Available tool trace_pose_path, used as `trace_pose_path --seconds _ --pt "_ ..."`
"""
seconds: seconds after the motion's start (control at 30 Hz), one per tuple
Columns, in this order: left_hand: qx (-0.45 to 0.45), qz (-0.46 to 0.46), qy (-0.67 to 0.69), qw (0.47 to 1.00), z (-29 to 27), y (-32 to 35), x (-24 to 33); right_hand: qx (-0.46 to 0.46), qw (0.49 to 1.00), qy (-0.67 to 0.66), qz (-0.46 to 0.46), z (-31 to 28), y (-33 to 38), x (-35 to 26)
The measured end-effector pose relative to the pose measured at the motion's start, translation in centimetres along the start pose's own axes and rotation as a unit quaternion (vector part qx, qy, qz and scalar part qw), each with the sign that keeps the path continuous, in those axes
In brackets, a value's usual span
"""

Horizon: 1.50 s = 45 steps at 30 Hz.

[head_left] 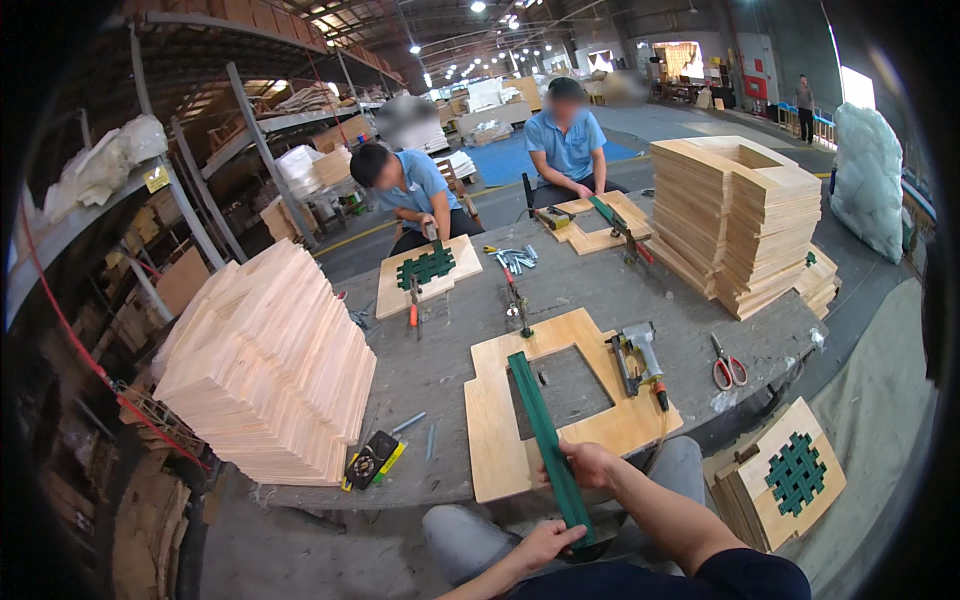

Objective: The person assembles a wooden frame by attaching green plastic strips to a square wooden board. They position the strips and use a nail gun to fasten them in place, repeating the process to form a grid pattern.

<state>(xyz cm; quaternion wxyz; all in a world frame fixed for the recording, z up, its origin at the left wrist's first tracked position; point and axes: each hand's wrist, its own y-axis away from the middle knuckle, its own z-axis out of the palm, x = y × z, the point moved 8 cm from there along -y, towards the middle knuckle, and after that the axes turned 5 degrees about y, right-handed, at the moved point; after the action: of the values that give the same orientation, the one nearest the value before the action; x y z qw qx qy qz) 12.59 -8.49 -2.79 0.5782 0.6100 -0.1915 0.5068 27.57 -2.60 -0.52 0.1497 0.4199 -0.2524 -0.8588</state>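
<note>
A long strip of dark green webbing (545,430) runs from the far side of a wooden panel (493,450) down toward my lap. My left hand (545,545) pinches its near end. Partway up, my right hand (588,466) is closed on the same strip. The pale plywood panel lies at the table's near edge, with a cut-out in its middle that the strip passes over. Resting on the panel's right side is a nail or staple gun (640,362). A clamp-like tool (515,305) sits at the panel's far edge.
Tall stacks of cut panels stand left (270,370) and right (735,220) on the grey table (420,400). Red-handled scissors (728,365) lie right; a tape measure (375,460) lies left. Two co-workers sit opposite with panels. Finished woven panels (790,480) are stacked low right.
</note>
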Motion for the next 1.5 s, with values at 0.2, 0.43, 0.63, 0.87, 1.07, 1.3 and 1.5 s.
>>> trace_pose_path --seconds 0.2,0.43,0.63,0.87,1.07,1.3,1.5 --pt "0.038 0.048 -0.29 0.955 -1.3 2.3 0.4 0.005 0.991 -0.123 -0.042 1.0 -4.2 -0.1" --pt "0.209 0.286 -0.508 0.785 -7.3 3.2 11.5 0.158 0.975 0.106 -0.117 0.1 -1.3 2.7" --pt "0.145 0.302 -0.66 0.672 -5.3 -3.4 14.6 0.231 0.948 0.179 -0.126 -0.4 1.1 4.6" --pt "0.119 0.335 -0.612 0.706 -6.0 -5.2 13.1 0.232 0.95 0.162 -0.133 -0.6 2.8 6.5" --pt "0.112 0.335 -0.611 0.708 -7.5 -6.0 12.6 0.222 0.946 0.184 -0.147 0.3 3.1 6.5" --pt "0.111 0.319 -0.628 0.701 -7.7 -6.4 12.9 0.23 0.939 0.225 -0.119 -0.2 3.4 6.8" --pt "0.136 0.323 -0.648 0.677 -7.5 -6.1 12.7 0.235 0.926 0.272 -0.114 -1.1 2.7 6.7"
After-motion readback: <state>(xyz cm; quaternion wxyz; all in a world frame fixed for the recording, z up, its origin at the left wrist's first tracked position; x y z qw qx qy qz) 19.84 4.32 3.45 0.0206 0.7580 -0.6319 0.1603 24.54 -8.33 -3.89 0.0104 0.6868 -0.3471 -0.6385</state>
